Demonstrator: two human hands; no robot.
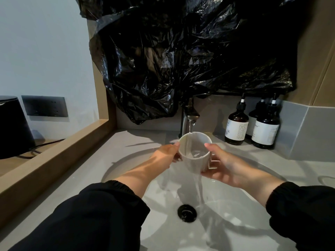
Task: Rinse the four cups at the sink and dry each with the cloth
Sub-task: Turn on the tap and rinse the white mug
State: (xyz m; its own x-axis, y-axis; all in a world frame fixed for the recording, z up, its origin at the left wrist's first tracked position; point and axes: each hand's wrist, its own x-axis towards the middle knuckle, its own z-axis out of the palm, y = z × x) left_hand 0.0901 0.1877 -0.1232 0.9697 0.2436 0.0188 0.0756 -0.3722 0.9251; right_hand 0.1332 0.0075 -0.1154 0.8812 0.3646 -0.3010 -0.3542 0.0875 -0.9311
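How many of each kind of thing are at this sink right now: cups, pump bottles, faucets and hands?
cup: 1
pump bottle: 3
faucet: 1
hands, the left hand and the right hand, both holding the cup: 2
Total: 7

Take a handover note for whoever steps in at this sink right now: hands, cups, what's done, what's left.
Left hand and right hand both grip the cup, one on each side.
The cup is held under the running tap, over the sink; water falls below it toward the drain.
Done: this cup is being rinsed.
Left: dry it. No other cups or cloth are in view.
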